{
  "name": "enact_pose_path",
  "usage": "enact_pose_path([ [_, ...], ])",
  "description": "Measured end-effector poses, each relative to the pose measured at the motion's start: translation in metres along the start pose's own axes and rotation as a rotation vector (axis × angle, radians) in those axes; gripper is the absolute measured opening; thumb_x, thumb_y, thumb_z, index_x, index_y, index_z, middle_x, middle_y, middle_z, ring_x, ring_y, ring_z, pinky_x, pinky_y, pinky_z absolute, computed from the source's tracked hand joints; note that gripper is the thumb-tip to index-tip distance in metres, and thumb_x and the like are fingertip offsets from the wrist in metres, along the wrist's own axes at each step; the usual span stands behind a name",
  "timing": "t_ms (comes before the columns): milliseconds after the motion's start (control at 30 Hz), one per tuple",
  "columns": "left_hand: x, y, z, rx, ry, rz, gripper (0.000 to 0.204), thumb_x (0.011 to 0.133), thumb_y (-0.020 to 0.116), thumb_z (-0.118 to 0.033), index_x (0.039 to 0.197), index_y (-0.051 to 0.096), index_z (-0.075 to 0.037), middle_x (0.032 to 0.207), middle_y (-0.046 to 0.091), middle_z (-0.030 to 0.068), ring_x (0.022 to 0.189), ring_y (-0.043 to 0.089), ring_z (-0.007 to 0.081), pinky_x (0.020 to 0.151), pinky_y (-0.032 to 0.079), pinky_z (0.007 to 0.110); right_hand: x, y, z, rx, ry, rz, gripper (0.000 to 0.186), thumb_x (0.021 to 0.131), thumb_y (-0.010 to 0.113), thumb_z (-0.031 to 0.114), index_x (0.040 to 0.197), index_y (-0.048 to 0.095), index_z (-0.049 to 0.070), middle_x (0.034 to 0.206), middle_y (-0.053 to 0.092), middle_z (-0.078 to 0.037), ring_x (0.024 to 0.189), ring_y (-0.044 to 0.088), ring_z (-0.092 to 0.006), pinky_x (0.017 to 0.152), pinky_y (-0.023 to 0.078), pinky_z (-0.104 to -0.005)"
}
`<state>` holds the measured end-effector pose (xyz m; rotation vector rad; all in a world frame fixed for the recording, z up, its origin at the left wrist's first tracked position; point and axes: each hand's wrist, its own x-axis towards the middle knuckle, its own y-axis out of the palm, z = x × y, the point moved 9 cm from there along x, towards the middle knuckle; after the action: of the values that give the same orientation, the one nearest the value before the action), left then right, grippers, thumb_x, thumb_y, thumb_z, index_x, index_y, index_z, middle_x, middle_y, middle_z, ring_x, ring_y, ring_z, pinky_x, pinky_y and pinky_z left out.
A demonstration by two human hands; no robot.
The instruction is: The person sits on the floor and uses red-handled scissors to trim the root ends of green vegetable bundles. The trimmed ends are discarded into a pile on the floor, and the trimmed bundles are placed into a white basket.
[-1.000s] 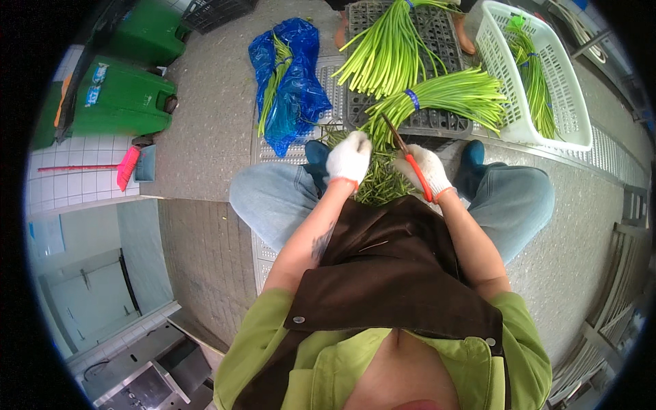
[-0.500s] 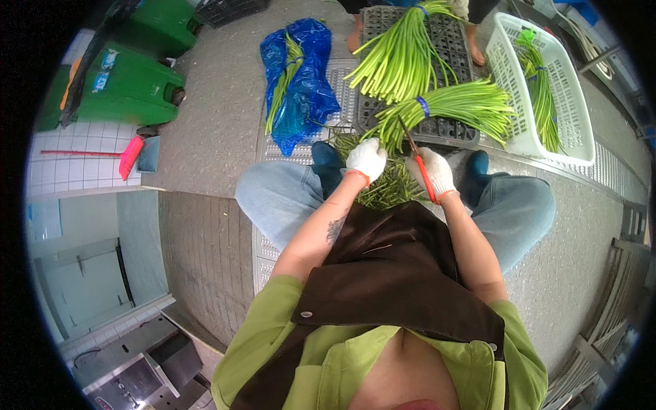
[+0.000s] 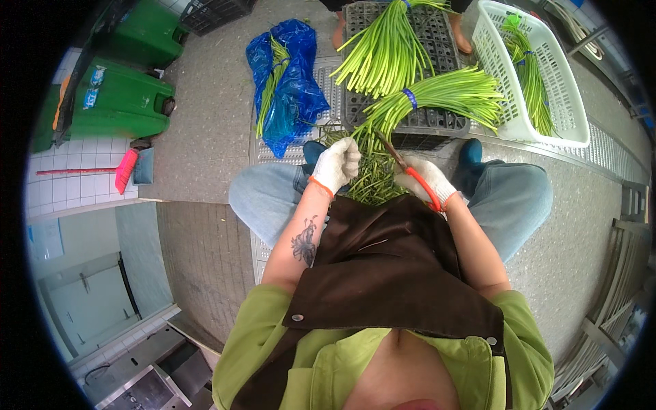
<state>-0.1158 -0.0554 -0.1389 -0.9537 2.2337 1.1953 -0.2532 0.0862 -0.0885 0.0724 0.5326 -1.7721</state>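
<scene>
My right hand, in a white glove, is wrapped round scissors with red-orange handles; their dark blades point up and left toward a bundle of garlic scapes. A blue band ties that bundle, which lies across an upturned black crate with its narrow ends toward me. My left hand, also gloved, is raised left of those ends with its fingers curled in; whatever they may hold is hidden. Beneath both hands, between my knees, lies a heap of cut green stem pieces.
Another scape bundle lies farther back on the crate, near another person's legs. A white basket with a bundle inside stands right. A blue plastic bag with scapes lies left. Green bins and a pink broom are far left.
My left hand has come away from the bundle's ends, moving left and toward me, with fingers curled. My right hand and the scissors have drawn slightly left and nearer. The whole view has shifted slightly.
</scene>
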Motion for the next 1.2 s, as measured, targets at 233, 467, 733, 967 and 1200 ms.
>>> enact_pose_path([
  [233, 0.023, -0.015, -0.039, -0.242, 0.317, -0.232, 0.018, 0.1, 0.06, -0.03, 0.107, 0.063, -0.014, 0.09, 0.065, -0.0019, 0.062, 0.053, 0.0122, 0.056, 0.044, 0.025, 0.002, -0.004, -0.009, -0.311, 0.09, -0.004, 0.035, 0.084, 0.067, 0.035, 0.1, 0.067, 0.004, 0.087, 0.068, -0.022, 0.086, 0.066, -0.0383, 0.078, 0.051, -0.0442],
  [467, 0.024, -0.004, -0.009, 0.549, 0.309, -0.226, 0.041, 0.086, 0.074, -0.02, 0.121, 0.063, -0.002, 0.106, 0.07, 0.0111, 0.084, 0.07, 0.0206, 0.071, 0.056, 0.031, -0.001, -0.006, -0.019, -0.421, 0.139, -0.023, 0.041, 0.084, 0.068, 0.04, 0.104, 0.068, 0.004, 0.096, 0.068, -0.026, 0.096, 0.064, -0.0441, 0.082, 0.05, -0.0498],
  [733, 0.031, 0.014, -0.005, 1.39, 0.348, -0.529, 0.044, 0.089, 0.059, -0.042, 0.113, 0.07, -0.007, 0.11, 0.07, 0.0188, 0.106, 0.065, 0.0373, 0.093, 0.05, 0.042, 0.0, -0.01, -0.022, -0.458, 0.138, -0.062, 0.039, 0.085, 0.066, 0.04, 0.102, 0.067, 0.006, 0.093, 0.068, -0.024, 0.094, 0.064, -0.0437, 0.081, 0.05, -0.0499],
  [967, 0.009, 0.045, -0.03, 1.617, 0.47, -0.238, 0.034, 0.094, 0.049, -0.039, 0.093, 0.07, -0.012, 0.094, 0.07, 0.0182, 0.094, 0.064, 0.0422, 0.08, 0.049, 0.049, 0.008, -0.015, -0.01, -0.401, 0.099, -0.073, 0.038, 0.084, 0.066, 0.04, 0.102, 0.067, 0.006, 0.093, 0.069, -0.022, 0.092, 0.064, -0.0433, 0.08, 0.05, -0.0476],
  [1200, -0.005, -0.003, -0.025, 1.113, 0.216, -0.062, 0.027, 0.093, 0.053, -0.024, 0.078, 0.062, -0.004, 0.068, 0.057, 0.0019, 0.062, 0.052, 0.013, 0.059, 0.041, 0.029, 0.007, -0.004, -0.007, -0.254, 0.094, 0.001, 0.041, 0.087, 0.064, 0.04, 0.106, 0.067, 0.004, 0.091, 0.069, -0.021, 0.086, 0.067, -0.0359, 0.078, 0.051, -0.0433],
])
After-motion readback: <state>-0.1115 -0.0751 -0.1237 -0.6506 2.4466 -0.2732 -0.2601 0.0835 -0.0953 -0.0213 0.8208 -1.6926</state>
